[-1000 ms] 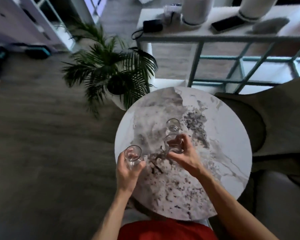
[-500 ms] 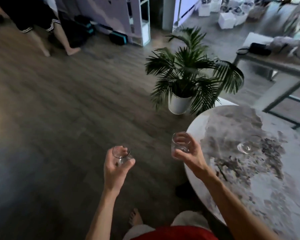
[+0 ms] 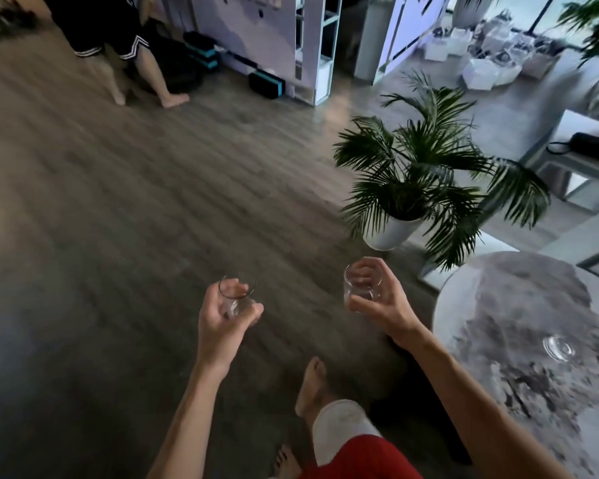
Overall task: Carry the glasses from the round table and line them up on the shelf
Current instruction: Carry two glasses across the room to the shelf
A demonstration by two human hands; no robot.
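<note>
My left hand [image 3: 223, 316] grips a small clear glass [image 3: 237, 295] over the wooden floor. My right hand [image 3: 382, 299] grips a second clear glass [image 3: 360, 283], also over the floor, left of the round marble table [image 3: 498, 305]. A third clear glass [image 3: 559, 347] stands on that table at the lower right. A white shelf unit [image 3: 317, 46] stands at the far side of the room.
A potted palm [image 3: 415, 181] in a white pot stands on the floor just beyond the table. Another person's bare legs [image 3: 146, 74] are at the top left. Dark and teal boxes [image 3: 267, 85] lie by the shelf unit. A grey side table [image 3: 585, 160] holds a black pouch.
Both hands lifted a glass off the round table and carried them left over the floor. The view turned left, so the table slid to the right edge; one glass stays on it.
</note>
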